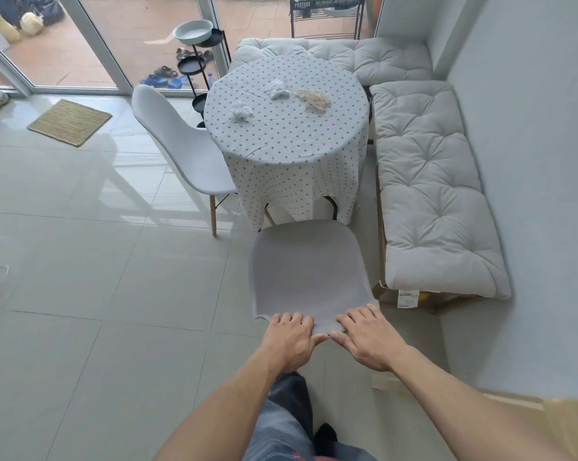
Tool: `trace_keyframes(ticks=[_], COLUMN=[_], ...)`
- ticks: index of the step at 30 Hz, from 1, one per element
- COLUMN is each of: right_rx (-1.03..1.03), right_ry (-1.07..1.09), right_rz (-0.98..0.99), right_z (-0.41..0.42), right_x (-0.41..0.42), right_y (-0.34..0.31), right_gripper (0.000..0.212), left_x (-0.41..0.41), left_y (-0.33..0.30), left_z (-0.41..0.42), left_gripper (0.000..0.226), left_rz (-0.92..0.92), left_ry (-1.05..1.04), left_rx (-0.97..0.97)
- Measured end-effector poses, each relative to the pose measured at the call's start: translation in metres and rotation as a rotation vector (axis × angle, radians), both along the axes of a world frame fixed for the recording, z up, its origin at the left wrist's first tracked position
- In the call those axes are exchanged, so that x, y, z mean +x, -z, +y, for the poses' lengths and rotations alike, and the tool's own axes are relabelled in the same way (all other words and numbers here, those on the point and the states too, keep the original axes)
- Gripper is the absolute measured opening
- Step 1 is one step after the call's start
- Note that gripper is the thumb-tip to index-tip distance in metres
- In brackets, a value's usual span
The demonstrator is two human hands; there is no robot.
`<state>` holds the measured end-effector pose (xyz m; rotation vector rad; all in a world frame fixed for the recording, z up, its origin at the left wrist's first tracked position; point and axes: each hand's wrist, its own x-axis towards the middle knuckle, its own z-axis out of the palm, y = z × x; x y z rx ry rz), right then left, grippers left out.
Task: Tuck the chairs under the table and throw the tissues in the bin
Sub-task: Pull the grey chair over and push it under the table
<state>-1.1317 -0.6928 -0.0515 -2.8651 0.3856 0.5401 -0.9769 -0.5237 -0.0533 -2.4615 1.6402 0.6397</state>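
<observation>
A grey chair (306,264) stands in front of me, its seat just short of the round table (287,141) with a dotted cloth. My left hand (291,337) and my right hand (367,341) both grip the top edge of its backrest, side by side. A second white chair (181,144) stands at the table's left, its seat partly under the cloth. On the tabletop lie two crumpled white tissues (241,111) (277,89) and a crumpled beige tissue (315,98). No bin is in view.
A cushioned corner bench (427,194) runs along the right wall and behind the table. A black tiered stand (196,64) with a bowl stands behind the white chair. A woven mat (70,121) and shoes lie near the glass doors.
</observation>
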Motion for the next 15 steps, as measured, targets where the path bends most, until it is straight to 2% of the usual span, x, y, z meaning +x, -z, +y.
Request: trace_keyframes(ticks=[15], right_rx=[0.039], right_ry=[0.122], right_rz=[0.061], right_z=[-0.098], right_x=[0.123], right_y=[0.008], right_gripper=[0.079], left_x=[0.129], left_y=[-0.004], left_z=[-0.108], left_gripper=[0.074], left_rz=[0.02], left_ry=[0.051], left_rx=[0.029])
